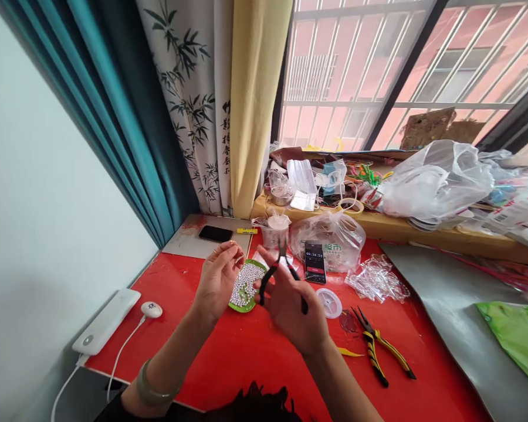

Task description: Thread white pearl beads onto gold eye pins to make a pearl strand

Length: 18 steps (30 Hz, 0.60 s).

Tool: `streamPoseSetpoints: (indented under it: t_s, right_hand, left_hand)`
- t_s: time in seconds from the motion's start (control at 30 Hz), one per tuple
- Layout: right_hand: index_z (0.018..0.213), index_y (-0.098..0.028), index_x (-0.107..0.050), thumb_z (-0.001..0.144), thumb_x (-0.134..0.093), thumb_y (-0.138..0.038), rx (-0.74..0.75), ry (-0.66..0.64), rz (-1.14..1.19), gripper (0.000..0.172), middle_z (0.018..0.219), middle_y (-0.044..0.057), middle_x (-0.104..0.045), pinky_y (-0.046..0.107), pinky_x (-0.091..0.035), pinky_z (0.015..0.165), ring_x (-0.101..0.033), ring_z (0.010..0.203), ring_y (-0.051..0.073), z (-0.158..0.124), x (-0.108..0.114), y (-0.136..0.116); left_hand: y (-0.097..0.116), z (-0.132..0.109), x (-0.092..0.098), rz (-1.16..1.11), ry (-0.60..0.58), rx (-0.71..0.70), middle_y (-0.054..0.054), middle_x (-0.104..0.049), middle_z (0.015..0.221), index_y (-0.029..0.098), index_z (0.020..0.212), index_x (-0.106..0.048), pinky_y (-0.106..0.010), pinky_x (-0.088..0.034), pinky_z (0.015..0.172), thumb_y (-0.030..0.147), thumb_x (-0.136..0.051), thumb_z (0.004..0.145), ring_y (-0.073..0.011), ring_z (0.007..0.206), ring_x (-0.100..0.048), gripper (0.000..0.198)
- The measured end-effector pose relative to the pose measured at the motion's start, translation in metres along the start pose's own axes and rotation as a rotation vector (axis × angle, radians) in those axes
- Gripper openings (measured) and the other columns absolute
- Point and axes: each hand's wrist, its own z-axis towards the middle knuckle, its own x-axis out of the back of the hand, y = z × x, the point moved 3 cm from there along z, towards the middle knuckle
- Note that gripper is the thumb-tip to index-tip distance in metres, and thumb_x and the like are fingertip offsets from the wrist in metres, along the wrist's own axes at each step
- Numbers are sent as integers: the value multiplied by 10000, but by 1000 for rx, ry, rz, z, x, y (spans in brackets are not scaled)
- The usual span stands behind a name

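Note:
My left hand (220, 278) is raised over the red table, its thumb and fingertips pinched on something too small to make out. To its right, my right hand (297, 310) holds small black-handled pliers (270, 274), their jaws pointing up and away from me. The handles of these pliers are spread across my fingers. Between and beyond both hands lies a green dish (245, 306) filled with small silvery beads (250, 275). Part of the dish is hidden behind my left hand.
Yellow-and-black long-nose pliers (374, 343) lie at the right, near a clear plastic spool (329, 303). A phone showing a timer (315, 262) leans on a plastic bag (334, 234). Another phone (215, 234) lies at the back left. A white power bank (108, 322) sits at the left edge.

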Motion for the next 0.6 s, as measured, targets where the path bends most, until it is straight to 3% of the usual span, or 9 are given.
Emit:
streamPoseSetpoints:
  t_s: [0.13, 0.3, 0.43, 0.6]
  right_hand:
    - [1099, -221, -612, 775, -426, -320, 2, 25, -156, 387, 1226, 81, -569, 377, -468, 784, -572, 941, 230, -9, 21, -29]
    - [1005, -205, -661, 768, -512, -349, -149, 124, -385, 314, 1199, 92, -608, 358, -492, 688, -629, 851, 235, -24, 43, -70]
    - [929, -195, -695, 710, -564, -390, -125, 263, -508, 321, 1060, 97, -684, 362, -501, 659, -649, 778, 242, -27, 52, -99]
    - [911, -198, -702, 710, -551, -384, -54, 328, -491, 313, 1154, 91, -650, 380, -510, 657, -654, 772, 246, -24, 57, -109]
  left_hand:
    - [6, 1, 24, -28, 91, 9, 57, -643, 644, 186, 662, -619, -214, -468, 731, 156, -720, 624, -73, 654, -598, 112]
    - [4, 8, 60, 2, 166, 111, 14, -680, 699, 169, 674, -614, -196, -512, 658, 95, -635, 683, -80, 629, -625, 78]
    - [4, 8, 80, 68, 169, 178, 13, -678, 706, 167, 689, -616, -193, -537, 632, 78, -633, 686, -79, 607, -627, 91]
    - [7, 3, 98, 235, 105, 195, 0, -677, 713, 180, 678, -646, -214, -531, 593, 89, -693, 643, -110, 611, -630, 109]
